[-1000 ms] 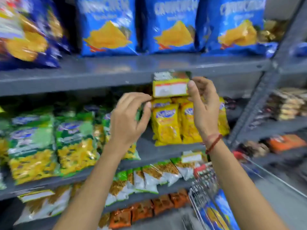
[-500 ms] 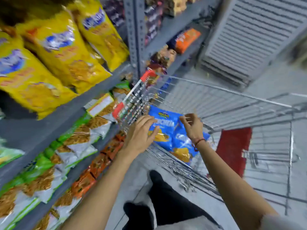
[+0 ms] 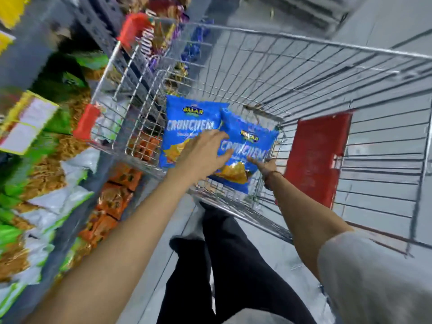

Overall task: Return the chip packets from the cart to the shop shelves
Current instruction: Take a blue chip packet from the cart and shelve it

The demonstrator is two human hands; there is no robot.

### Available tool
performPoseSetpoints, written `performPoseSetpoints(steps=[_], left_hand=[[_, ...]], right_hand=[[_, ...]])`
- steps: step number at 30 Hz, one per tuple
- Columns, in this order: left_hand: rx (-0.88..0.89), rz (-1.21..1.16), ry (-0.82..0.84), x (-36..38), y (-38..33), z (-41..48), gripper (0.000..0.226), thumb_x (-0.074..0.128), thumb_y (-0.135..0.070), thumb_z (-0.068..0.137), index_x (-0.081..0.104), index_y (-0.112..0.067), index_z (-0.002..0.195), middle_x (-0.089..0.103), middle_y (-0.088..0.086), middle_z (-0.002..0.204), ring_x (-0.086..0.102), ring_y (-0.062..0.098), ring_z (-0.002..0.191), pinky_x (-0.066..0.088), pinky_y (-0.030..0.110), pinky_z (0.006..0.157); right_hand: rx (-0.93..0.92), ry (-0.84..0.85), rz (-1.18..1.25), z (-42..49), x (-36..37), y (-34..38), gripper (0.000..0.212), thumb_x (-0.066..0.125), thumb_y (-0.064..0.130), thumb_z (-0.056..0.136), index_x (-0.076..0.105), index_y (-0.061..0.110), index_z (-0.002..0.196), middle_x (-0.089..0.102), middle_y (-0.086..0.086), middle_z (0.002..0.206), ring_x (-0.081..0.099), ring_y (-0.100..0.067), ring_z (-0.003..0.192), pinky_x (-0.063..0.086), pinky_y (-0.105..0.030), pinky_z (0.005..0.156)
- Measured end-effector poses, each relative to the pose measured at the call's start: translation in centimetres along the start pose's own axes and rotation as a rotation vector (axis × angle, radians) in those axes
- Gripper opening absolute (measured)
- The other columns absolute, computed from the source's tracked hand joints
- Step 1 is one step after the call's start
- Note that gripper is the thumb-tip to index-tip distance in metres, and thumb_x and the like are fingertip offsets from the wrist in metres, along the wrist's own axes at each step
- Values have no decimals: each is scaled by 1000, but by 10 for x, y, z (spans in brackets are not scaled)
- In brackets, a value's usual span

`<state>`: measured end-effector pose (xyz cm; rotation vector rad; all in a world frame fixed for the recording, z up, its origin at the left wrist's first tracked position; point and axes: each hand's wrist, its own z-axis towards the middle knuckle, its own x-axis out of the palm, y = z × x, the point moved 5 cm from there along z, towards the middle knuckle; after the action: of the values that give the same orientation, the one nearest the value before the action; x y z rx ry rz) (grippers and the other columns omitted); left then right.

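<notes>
Two blue chip packets lie in the wire cart (image 3: 304, 44). The left blue packet (image 3: 187, 122) stands against the cart's left wall, and the right blue packet (image 3: 251, 142) overlaps its edge, tilted. My left hand (image 3: 203, 155) reaches in with fingers spread and rests across the seam between the two packets. My right hand (image 3: 264, 165) has its fingers on the lower right edge of the right blue packet. Its thumb is hidden, so a grip does not show.
Grey shop shelves (image 3: 30, 66) run down the left, packed with green, white and yellow snack packets, with orange packets (image 3: 112, 199) on the lowest level. A red flap (image 3: 315, 155) hangs on the cart's near end. My black-trousered legs (image 3: 233, 265) stand behind the cart.
A second ago both hands were up at the shelf among the yellow packets. The view has swung down to the cart, and both hands have dropped onto the blue packets inside it.
</notes>
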<state>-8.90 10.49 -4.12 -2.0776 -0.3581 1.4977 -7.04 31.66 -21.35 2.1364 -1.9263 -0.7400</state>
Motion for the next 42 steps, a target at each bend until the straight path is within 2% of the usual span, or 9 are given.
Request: performPoseSetpoints(steps=[5,8,16,20,26,31,34,37,42], left_hand=[[-98,-43,121,41,20,69,48,55,-32,89,49,-2,127,55,21,126,48,36,120,38,45,101],[-236,-123,195,77,45,93,55,60,-30,86,45,-2,130,52,21,130,46,36,122,36,41,101],[-560,-242,245,114,83,102,80,58,-48,83,21,-17,147,35,12,148,29,36,135,29,52,110],[-590,-416,220,111,75,99,82,57,-56,80,26,-16,144,39,8,148,38,33,132,34,51,107],[-530,-641,281,90,45,81,143,70,-80,31,11,-22,147,27,6,153,32,28,137,34,52,109],[-415,-698,244,54,22,72,137,86,-59,35,13,-23,145,38,0,147,40,20,132,34,46,110],[-360,-783,159,25,15,62,135,91,-47,34,17,-18,143,47,1,140,48,17,125,40,42,107],[-258,-825,113,-9,1,48,124,91,-46,38,29,-14,139,51,0,135,51,15,121,43,38,104],[-188,-904,-47,-80,-13,21,73,84,-13,63,49,-12,127,62,-1,118,61,16,109,55,18,79]], right_hand=[[-76,-51,157,30,8,-2,103,84,37,63,28,2,142,41,-13,144,44,-32,131,39,-50,108],[-118,-85,193,67,7,-18,122,89,59,38,41,3,136,50,-7,139,52,-27,124,44,-45,105],[-267,-25,305,37,5,21,54,88,14,60,59,16,105,70,-8,106,69,-24,96,56,-43,88],[-281,-31,359,23,-9,28,62,89,11,58,55,8,110,69,-17,113,68,-31,99,56,-50,88],[-398,-127,290,-17,-41,57,73,90,12,55,55,3,119,69,-14,115,68,-28,103,55,-46,90],[-612,-81,260,-69,-50,100,56,86,-4,58,57,18,100,70,-7,103,70,-13,87,59,-33,79],[-672,-108,389,-101,-53,119,57,81,-9,62,53,-2,111,70,-14,100,70,-3,73,59,-24,70],[-711,-60,468,-139,-49,150,49,77,-9,67,54,-5,110,75,8,79,69,-2,67,57,-20,63],[-806,69,492,-219,-27,199,44,82,4,67,61,-4,106,75,-12,95,73,-21,80,60,-35,71]])
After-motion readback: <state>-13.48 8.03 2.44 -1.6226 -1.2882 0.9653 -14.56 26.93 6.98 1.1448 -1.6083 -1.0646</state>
